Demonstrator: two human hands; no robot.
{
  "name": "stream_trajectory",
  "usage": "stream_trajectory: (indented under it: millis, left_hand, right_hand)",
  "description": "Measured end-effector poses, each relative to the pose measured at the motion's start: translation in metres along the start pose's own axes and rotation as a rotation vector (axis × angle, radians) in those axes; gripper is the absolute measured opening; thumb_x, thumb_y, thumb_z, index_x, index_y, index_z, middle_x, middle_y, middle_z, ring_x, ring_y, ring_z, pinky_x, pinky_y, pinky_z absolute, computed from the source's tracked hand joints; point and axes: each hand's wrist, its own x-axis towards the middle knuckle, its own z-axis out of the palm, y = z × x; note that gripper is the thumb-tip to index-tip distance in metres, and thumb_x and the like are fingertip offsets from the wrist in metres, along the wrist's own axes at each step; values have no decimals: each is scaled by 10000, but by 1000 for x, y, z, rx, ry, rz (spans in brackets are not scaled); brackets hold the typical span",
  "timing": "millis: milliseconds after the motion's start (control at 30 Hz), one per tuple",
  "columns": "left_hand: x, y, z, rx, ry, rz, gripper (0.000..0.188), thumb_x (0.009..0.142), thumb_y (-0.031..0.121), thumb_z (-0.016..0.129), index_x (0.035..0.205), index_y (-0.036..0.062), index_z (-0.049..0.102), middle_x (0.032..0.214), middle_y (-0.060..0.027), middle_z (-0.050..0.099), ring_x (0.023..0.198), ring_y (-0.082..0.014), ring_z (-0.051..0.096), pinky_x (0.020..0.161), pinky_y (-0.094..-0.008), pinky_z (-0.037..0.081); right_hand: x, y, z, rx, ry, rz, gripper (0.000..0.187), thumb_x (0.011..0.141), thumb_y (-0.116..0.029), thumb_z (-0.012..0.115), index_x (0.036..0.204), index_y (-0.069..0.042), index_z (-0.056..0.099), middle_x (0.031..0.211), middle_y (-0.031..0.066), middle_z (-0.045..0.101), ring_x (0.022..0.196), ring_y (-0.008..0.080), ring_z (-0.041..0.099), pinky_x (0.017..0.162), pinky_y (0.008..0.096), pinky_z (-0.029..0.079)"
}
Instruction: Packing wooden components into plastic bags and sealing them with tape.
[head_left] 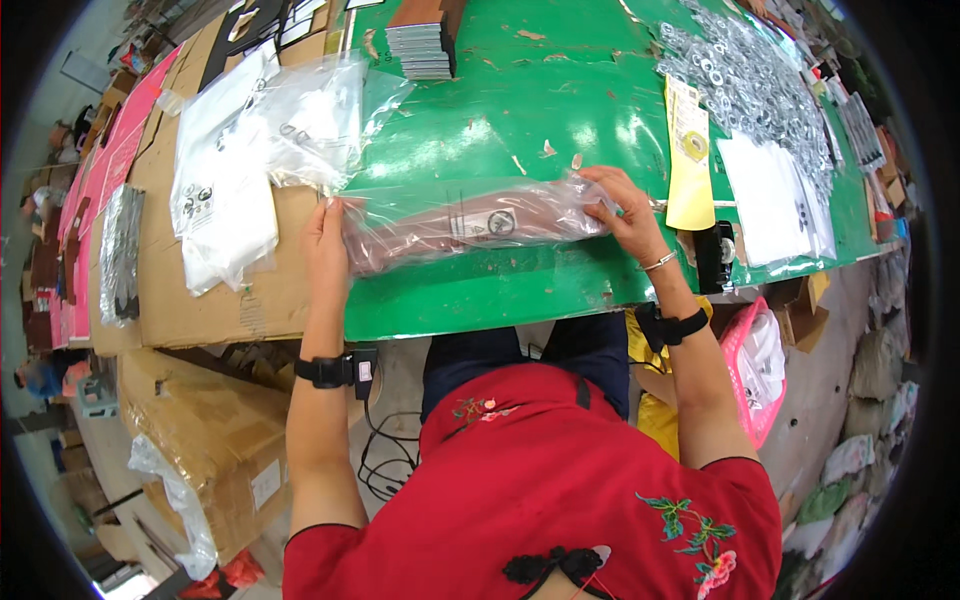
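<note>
A clear plastic bag (470, 228) with long reddish-brown strips or boards inside stretches across the near part of the green table. My left hand (326, 235) is closed on the bag's left end, thumb and fingers pinched together. At the other end, my right hand (625, 212) has its fingers curled round the gathered plastic. The bag lies almost level between both hands, its printed marks facing up. Beyond it stands a stack of brown boards (424, 45) with grey edges. Flat clear bags (305, 115) lie beyond my left hand.
The green table (520, 110) has cardboard (160, 260) along its left. Small bagged metal parts (740, 85) are heaped at far right, near white sheets (765, 195). A yellow sheet (688, 195) and a black tape dispenser (714, 257) sit beside my right hand. Below are a carton (200, 430) and pink basket (745, 375).
</note>
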Motion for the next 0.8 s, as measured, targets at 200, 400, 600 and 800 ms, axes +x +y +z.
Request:
stream_trajectory:
  millis: [200,400,600,800]
  left_hand:
    - [16,-15,13,418,35,161,294,1008,211,487,862,14,650,691,-30,531,668,-123,470,627,-311,384]
    - [17,-7,13,571,5,239,318,1014,216,466,865,-5,640,704,-78,557,676,-160,497,650,-329,399]
    - [18,4,11,526,-84,75,293,1014,198,463,1003,-13,665,740,-84,555,699,-167,488,685,-328,412]
    - [-7,72,66,842,228,886,425,962,232,560,1362,87,564,1305,-166,592,1200,-301,540,1046,-393,377]
  right_hand:
    - [-4,-6,4,31,62,59,261,847,-114,700,1097,-38,691,1209,85,675,1168,281,574,994,376,453]
    - [-4,-6,22,33,237,144,147,854,-80,703,986,-15,713,1007,87,721,963,242,627,833,332,508]
    - [-6,-8,28,106,334,224,135,848,-69,705,970,-13,716,990,89,717,912,238,630,795,327,506]
    - [-5,-7,30,-39,308,149,133,836,-94,717,944,-20,701,924,102,695,871,277,620,757,352,503]
